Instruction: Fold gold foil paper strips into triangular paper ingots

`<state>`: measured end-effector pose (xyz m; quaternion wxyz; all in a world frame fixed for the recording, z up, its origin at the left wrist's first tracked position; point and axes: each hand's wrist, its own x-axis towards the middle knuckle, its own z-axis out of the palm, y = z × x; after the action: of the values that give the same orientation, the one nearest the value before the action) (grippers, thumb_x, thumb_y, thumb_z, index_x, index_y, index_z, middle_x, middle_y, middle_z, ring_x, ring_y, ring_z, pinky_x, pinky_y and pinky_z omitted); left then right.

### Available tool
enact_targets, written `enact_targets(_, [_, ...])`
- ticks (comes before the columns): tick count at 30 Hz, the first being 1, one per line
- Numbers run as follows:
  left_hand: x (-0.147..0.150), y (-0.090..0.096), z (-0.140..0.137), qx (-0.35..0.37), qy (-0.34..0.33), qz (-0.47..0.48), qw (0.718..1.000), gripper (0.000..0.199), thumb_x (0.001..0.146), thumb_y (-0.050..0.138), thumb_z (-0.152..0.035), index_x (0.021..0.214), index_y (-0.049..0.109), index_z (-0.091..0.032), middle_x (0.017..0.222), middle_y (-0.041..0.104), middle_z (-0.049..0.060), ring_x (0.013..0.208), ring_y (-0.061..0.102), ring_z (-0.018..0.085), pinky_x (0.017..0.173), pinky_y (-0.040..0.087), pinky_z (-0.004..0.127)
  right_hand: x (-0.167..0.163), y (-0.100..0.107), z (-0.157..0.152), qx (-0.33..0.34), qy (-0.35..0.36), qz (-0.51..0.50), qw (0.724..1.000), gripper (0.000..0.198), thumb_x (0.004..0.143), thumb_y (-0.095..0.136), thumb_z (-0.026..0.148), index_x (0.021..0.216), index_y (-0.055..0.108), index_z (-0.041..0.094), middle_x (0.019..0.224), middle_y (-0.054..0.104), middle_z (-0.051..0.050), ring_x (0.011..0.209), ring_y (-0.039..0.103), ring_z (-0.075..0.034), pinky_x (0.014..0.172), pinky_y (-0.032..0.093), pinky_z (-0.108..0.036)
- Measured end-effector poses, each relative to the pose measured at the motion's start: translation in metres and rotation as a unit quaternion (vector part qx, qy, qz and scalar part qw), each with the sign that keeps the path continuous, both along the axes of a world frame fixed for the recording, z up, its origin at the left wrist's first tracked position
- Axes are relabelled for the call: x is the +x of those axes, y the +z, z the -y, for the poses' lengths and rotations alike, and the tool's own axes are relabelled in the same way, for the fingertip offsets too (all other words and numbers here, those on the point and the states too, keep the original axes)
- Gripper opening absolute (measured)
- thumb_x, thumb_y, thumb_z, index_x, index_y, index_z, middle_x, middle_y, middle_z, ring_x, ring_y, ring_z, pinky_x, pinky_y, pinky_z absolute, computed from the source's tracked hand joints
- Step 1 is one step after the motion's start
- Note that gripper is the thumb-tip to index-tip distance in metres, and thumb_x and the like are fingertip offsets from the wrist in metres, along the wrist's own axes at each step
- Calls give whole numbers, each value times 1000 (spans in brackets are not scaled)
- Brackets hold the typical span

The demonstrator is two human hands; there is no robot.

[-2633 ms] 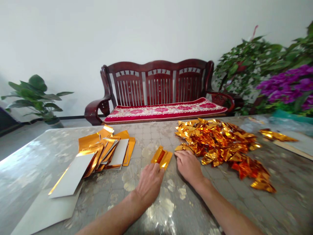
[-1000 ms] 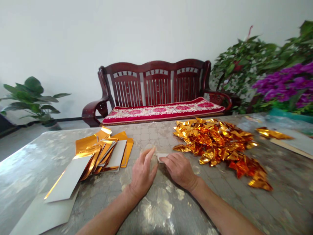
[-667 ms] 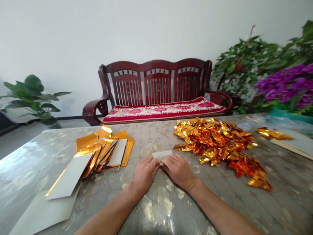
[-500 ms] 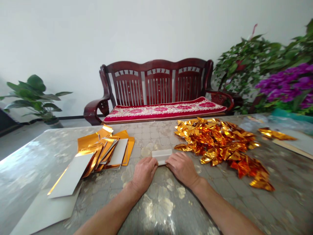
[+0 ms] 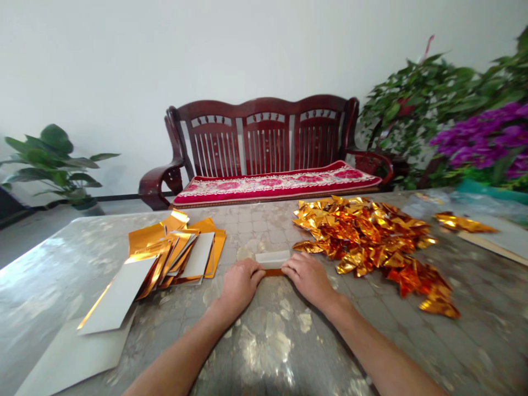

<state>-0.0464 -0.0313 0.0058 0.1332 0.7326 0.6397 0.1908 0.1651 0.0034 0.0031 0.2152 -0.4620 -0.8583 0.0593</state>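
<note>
Basically, left side of the table (image 5: 173, 335): loose stack of gold-foil paper sheets (image 5: 144, 237), some pale side up, apparently unfolded. Next, left hand (image 5: 242, 283), thumb and fingers pinching the left end of a partly folded paper strip (image 5: 272, 257), which lies on the table between both hands, mostly pale side up. Right hand (image 5: 309, 278) pinches its right end likewise; it's small in view, so exact finger placement is hard to tell. Further right, big heap of folded foil pieces (image 5: 363, 234). Progress: heap looks done, strip is mid-fold, left stack remains. Versus half a second ago: a gold band (image 5: 274, 273) now runs along the strip's near edge, where only pale paper showed; hands roughly same spot.
</note>
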Motion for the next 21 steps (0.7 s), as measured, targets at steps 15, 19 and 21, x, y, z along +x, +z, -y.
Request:
enact_targets(15, [2,8,-8,-5,52,-80,995,27,91,55,-39,74,65,-20,79,66,3,77,61,18,64,34,27,-5,-1,-4,0,-51,24,998,7,92,64,29,88,66,24,90,71,-1,88,57,-20,76,32,-31])
enact_targets(19, [3,9,-8,10,40,-91,995,26,91,54,-37,75,66,-21,81,66,4,82,61,20,70,38,28,-5,2,-5,-7,-60,14,998,6,89,67,29,86,66,24,88,71,0,86,58,-20,74,33,-31])
enact_targets(21, [3,9,-8,8,40,-93,995,24,91,55,-37,76,66,-21,82,65,4,83,62,21,72,40,29,-4,2,-5,-6,-58,12,998,7,89,67,29,85,66,24,86,70,0,85,58,-19,74,33,-31])
